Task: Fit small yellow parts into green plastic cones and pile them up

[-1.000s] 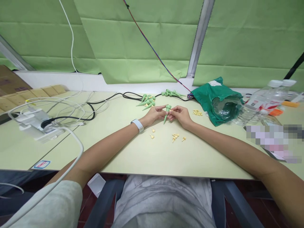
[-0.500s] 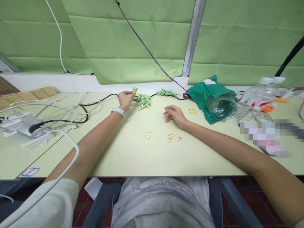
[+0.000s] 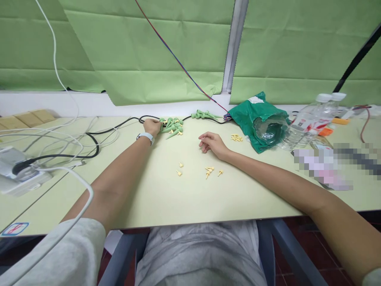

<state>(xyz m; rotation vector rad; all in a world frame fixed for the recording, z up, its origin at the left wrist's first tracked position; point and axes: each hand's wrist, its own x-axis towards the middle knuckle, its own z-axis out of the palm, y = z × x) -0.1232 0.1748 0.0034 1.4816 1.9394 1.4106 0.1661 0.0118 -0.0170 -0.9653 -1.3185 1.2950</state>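
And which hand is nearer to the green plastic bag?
Right. The right hand lies left of the green plastic bag, not touching; the left hand is farther left, at green tapered pieces.

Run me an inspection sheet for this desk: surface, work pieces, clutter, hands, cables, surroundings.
Surface: pale tabletop, with a seam at left.
Work pieces: green tapered pieces in two groups toward the back; small yellow pieces heaped beside the bag, others scattered nearer the person.
Clutter: torn green bag and clear bottles at right; white power block at left.
Hands: left hand at the larger green group, grip unclear; right hand half curled, no piece visible in it.
Cables: black cable and white cables tangled at left; red-and-blue wires slant across the backdrop.
Surroundings: green sheeting behind; chair arms below.
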